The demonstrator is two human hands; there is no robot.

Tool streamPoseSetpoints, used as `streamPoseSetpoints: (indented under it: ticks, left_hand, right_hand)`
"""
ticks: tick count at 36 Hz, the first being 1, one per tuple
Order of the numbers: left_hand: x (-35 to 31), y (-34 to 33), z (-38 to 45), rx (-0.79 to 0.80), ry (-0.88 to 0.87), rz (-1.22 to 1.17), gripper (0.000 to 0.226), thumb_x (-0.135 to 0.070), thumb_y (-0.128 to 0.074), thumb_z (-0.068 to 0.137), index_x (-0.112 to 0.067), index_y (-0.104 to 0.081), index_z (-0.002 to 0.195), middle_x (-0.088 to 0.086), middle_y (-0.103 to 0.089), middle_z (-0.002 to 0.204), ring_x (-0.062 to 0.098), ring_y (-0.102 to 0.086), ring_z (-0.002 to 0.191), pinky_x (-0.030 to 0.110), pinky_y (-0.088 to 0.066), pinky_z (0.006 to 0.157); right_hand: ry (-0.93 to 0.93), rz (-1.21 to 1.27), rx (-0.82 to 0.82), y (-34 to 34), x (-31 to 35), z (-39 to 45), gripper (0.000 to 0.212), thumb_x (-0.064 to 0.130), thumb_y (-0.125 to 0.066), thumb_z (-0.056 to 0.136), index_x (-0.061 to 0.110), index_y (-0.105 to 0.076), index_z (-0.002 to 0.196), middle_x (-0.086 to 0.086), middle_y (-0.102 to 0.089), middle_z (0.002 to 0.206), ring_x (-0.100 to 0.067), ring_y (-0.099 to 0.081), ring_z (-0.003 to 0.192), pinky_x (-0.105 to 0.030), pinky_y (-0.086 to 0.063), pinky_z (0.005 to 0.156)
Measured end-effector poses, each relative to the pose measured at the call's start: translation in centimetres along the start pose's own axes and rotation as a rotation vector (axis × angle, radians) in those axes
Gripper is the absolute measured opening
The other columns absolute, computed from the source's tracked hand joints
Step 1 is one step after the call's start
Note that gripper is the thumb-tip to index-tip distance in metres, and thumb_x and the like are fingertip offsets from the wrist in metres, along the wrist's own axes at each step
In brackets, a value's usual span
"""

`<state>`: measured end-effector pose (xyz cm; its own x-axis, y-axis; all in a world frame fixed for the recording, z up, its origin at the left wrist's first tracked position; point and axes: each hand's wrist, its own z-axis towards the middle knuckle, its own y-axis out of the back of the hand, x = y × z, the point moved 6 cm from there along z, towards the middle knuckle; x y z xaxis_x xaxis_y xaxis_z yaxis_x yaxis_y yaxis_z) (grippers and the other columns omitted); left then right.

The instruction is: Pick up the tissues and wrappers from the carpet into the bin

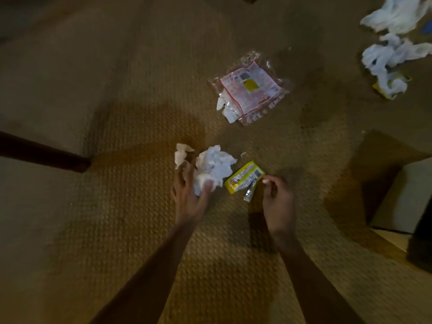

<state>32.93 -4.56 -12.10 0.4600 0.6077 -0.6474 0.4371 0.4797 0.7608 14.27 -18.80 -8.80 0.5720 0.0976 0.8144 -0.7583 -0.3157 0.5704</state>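
Carpet litter, stock as seen from the head view; collection is judged to be at an early stage.

1. Crumpled tissue (214,168), white, lying on the woven carpet (117,206) near centre. The left hand (190,195) is closing on it: thumb pressing its near edge, fingers curling round its left side. Whether it is lifting off the carpet cannot be told.
2. Small tissue scrap (182,155), white, just beside item 1 on its left, touching the left fingertips or nearly so.
3. Yellow wrapper (244,177), printed, lying flat just right of item 1, with a silvery sachet (249,195) poking out at its near edge. Not yet being lifted.
4. Tiny white scrap (266,181), pinched in the grip of the right hand (278,197), fingers together on it, beside the wrapper's right corner.
5. Clear plastic wrapper (251,90) with red and white print, lying flat farther out, well apart from both hands. Untouched.
6. Tissue heap (392,59), white, several crumpled pieces at far right, with a second yellow wrapper (383,91) peeking from under its near end. Untouched.
7. Speck of paper (243,154), between items 1 and 3.

Bin: none can be made out with certainty; a dark object at the right edge is too cut off to name.

Remaining: nearly all of it. Nothing is showing as binned, two pieces are in hand, and five groups are waiting on the carpet.
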Motion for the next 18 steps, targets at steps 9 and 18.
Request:
streamPoseSetpoints:
  ticks: [9, 18]
  left_hand:
    - [1.4, -2.0, -0.3, -0.014, -0.010, 0.325, 0.062, -0.055, -0.046, 0.086, -0.025, -0.035, 0.139, 0.000, -0.037, 0.138, 0.021, -0.034, 0.128, 0.046, -0.032, 0.104]
    - [1.4, -2.1, -0.4, 0.020, 0.002, 0.317, 0.045, -0.032, -0.043, 0.083, -0.016, -0.042, 0.125, 0.006, -0.038, 0.130, 0.025, -0.039, 0.118, 0.048, -0.038, 0.100]
  right_hand:
    - [0.209, -0.282, 0.122, -3.7, -0.7, -0.1, 0.043, 0.027, -0.068, 0.087, 0.005, -0.061, 0.123, -0.008, -0.054, 0.135, -0.026, -0.049, 0.118, -0.038, -0.040, 0.097]
    - [0.481, -0.374, -0.034, -3.9, -0.3, 1.5, 0.013, 0.009, -0.066, 0.087, 0.005, -0.061, 0.097, -0.012, -0.062, 0.105, -0.029, -0.057, 0.094, -0.038, -0.041, 0.082]
